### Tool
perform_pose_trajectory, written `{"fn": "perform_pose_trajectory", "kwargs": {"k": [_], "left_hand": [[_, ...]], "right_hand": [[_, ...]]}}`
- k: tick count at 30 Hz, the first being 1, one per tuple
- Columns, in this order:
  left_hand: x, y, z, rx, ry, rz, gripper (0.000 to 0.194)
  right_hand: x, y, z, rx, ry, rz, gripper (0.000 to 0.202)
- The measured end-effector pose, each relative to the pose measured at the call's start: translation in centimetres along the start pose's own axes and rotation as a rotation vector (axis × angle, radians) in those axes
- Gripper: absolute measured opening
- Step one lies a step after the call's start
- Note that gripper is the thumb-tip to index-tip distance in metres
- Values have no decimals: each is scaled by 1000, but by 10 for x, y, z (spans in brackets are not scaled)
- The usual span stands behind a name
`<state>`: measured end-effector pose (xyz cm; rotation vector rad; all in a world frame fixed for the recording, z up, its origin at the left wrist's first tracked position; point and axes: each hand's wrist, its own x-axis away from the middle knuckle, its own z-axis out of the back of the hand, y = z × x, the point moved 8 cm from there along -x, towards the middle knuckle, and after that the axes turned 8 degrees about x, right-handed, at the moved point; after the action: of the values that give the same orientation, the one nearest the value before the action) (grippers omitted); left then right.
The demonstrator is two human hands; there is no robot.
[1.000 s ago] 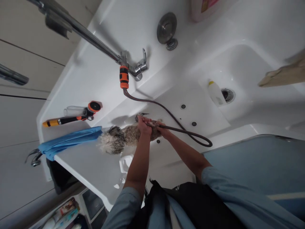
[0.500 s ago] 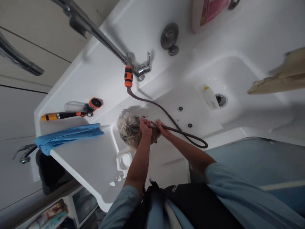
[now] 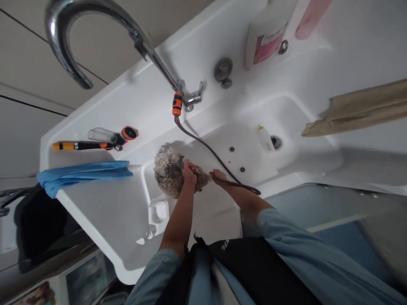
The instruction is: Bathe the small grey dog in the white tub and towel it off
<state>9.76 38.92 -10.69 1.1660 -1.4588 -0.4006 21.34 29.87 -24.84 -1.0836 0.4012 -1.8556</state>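
A wet, curly-furred grey-brown animal [image 3: 168, 171] is in the white tub, left of centre. My left hand [image 3: 190, 172] lies closed against its right side, with fingers gripping the fur. Just to the right, my right hand [image 3: 218, 176] is closed around the end of a dark hose [image 3: 210, 148], and water seems to run from it onto the fur. The hose loops back to an orange-and-black connector [image 3: 177, 104] below the chrome tap [image 3: 193, 99].
A blue towel [image 3: 92, 173] hangs over the tub's left edge beside a spray gun [image 3: 82, 145]. A white bottle [image 3: 265, 139] lies near the drain [image 3: 276, 143]. A pink-labelled jug [image 3: 265, 46] stands at the back; a beige cloth [image 3: 356, 108] hangs at the right.
The view has shifted. My left hand has come off the hose onto the animal's fur, and my right hand now holds the hose end a little apart from it.
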Motion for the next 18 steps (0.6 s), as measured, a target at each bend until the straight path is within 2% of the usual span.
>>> {"fn": "perform_pose_trajectory", "kwargs": {"k": [3,7,11,14,16,18], "left_hand": [[8,-8,20,-106,-39,12,65],[30,-28,53,-299,-117,54,70],[49,-41,78,-459,-207,84,72],[54,-47,90,-561,-243,99,70],[54,-49,93,-614,-259,97,68],[54,-52,93,-659,-287,94,67]], "right_hand": [[2,22,13,206,-14,-110,28],[1,30,32,540,-5,-122,45],[8,34,44,623,-45,-128,44],[-7,5,75,644,45,-8,46],[-28,-31,109,630,173,133,51],[-47,-59,148,620,283,191,55]]}}
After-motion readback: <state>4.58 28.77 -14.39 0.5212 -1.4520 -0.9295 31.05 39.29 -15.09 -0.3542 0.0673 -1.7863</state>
